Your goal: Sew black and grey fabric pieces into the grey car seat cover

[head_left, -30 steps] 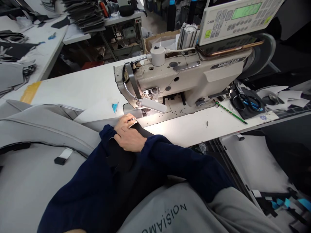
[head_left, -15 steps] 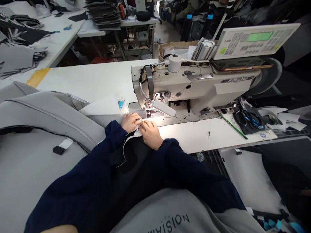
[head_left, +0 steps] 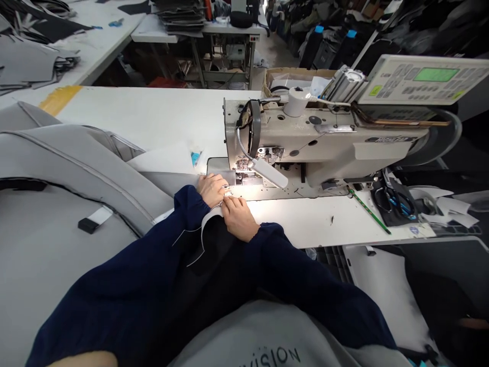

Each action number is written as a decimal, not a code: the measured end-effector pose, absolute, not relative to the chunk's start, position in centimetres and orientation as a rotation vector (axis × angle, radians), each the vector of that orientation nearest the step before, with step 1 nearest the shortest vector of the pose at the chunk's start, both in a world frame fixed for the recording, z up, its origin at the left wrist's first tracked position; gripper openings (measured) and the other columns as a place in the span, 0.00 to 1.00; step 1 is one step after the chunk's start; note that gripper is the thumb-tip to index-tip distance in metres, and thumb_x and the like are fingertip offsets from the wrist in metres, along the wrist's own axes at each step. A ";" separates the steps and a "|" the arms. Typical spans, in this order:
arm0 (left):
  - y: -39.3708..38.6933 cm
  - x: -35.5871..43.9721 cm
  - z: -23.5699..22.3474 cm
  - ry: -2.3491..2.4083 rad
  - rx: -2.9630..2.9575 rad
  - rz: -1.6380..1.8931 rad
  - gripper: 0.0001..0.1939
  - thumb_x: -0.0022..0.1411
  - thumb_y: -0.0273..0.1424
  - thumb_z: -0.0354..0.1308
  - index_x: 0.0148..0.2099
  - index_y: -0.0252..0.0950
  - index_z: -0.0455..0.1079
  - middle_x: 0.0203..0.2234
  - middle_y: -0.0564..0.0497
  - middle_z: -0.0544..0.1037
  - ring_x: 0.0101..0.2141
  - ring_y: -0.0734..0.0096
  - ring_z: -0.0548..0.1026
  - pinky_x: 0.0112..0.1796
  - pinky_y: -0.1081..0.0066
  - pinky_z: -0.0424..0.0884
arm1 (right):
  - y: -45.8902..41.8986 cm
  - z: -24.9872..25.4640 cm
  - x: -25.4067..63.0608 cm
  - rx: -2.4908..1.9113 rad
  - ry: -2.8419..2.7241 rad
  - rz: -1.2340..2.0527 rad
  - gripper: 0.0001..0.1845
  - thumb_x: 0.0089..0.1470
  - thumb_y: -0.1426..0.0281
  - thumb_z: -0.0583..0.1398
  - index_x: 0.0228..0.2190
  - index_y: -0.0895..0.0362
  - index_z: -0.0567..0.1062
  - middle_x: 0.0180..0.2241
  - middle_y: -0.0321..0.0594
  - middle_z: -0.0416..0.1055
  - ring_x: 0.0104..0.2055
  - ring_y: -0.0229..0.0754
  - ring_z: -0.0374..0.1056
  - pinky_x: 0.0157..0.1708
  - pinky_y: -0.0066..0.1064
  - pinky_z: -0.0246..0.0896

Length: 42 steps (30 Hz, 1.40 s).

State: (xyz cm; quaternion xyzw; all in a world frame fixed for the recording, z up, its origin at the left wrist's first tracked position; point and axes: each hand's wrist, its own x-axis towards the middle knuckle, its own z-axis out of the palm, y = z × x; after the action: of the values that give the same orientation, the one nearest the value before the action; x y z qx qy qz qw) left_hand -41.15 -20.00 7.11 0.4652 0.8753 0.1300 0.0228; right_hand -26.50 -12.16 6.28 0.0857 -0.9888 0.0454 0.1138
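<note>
My left hand (head_left: 211,188) and my right hand (head_left: 239,216) sit side by side just in front of the needle area of a beige industrial sewing machine (head_left: 324,142). Both pinch the edge of a black fabric piece (head_left: 214,244) with a pale underside, which runs back between my dark blue sleeves. The fingertips meet at the lit throat plate (head_left: 244,179). A large grey padded piece (head_left: 72,168) lies under and to the left of my left arm.
A white machine table (head_left: 153,117) stretches left and back. Scissors (head_left: 393,201) and a green pencil (head_left: 369,211) lie right of the machine. A control panel (head_left: 424,79) sits above it. Stacks of grey fabric (head_left: 34,66) rest on a far table. A black-and-white strap tab (head_left: 91,220) lies on the grey piece.
My right hand has come off the top of my left hand and now lies beside it. Both hands have moved the fabric edge closer to the needle. The view shifted left.
</note>
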 end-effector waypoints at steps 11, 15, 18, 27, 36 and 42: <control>-21.5 -41.7 7.9 2.694 1.533 0.236 0.10 0.62 0.36 0.52 0.42 0.41 0.71 0.43 0.50 0.73 0.45 0.60 0.68 0.49 0.58 0.56 | -11.9 6.1 -26.4 0.229 -2.944 0.222 0.24 0.56 0.75 0.50 0.54 0.68 0.63 0.56 0.57 0.60 0.56 0.53 0.53 0.45 0.43 0.54; -21.0 -41.4 7.6 2.767 1.411 0.262 0.10 0.61 0.38 0.52 0.38 0.40 0.72 0.40 0.50 0.75 0.44 0.58 0.68 0.46 0.57 0.56 | -11.8 6.3 -26.4 0.239 -2.950 0.276 0.26 0.52 0.76 0.52 0.53 0.69 0.64 0.56 0.57 0.61 0.55 0.54 0.53 0.47 0.44 0.53; -20.8 -41.1 7.3 2.803 1.366 0.332 0.11 0.61 0.39 0.52 0.38 0.39 0.72 0.38 0.49 0.75 0.41 0.58 0.68 0.46 0.57 0.56 | -11.5 6.4 -26.4 0.232 -2.941 0.439 0.25 0.48 0.79 0.53 0.50 0.67 0.69 0.53 0.53 0.64 0.54 0.51 0.55 0.49 0.42 0.53; -21.0 -41.2 6.6 2.800 1.362 0.461 0.10 0.61 0.37 0.52 0.37 0.38 0.72 0.36 0.49 0.75 0.41 0.58 0.68 0.45 0.56 0.55 | -12.0 7.8 -27.1 -0.430 -2.943 0.364 0.18 0.62 0.71 0.47 0.50 0.57 0.68 0.42 0.46 0.66 0.43 0.45 0.61 0.41 0.35 0.57; -21.4 -41.2 6.7 2.708 1.389 0.675 0.07 0.60 0.33 0.53 0.38 0.38 0.71 0.39 0.50 0.74 0.42 0.62 0.68 0.46 0.59 0.55 | -13.2 8.6 -27.2 -0.487 -3.186 0.191 0.24 0.63 0.68 0.45 0.60 0.56 0.53 0.40 0.46 0.65 0.31 0.42 0.68 0.30 0.32 0.63; -21.3 -41.3 6.8 2.602 1.611 0.507 0.13 0.62 0.31 0.52 0.45 0.48 0.73 0.36 0.50 0.72 0.40 0.62 0.66 0.44 0.56 0.53 | -13.2 8.7 -27.6 -0.331 -3.296 0.073 0.24 0.61 0.72 0.45 0.58 0.64 0.55 0.41 0.52 0.66 0.33 0.46 0.72 0.30 0.37 0.67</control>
State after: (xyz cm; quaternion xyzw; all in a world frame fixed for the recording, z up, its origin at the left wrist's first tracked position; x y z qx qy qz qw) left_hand -41.34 -21.32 6.75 0.5193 0.8386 0.1636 0.0197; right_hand -27.55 -13.21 8.68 -0.0996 -0.9911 0.0219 -0.0856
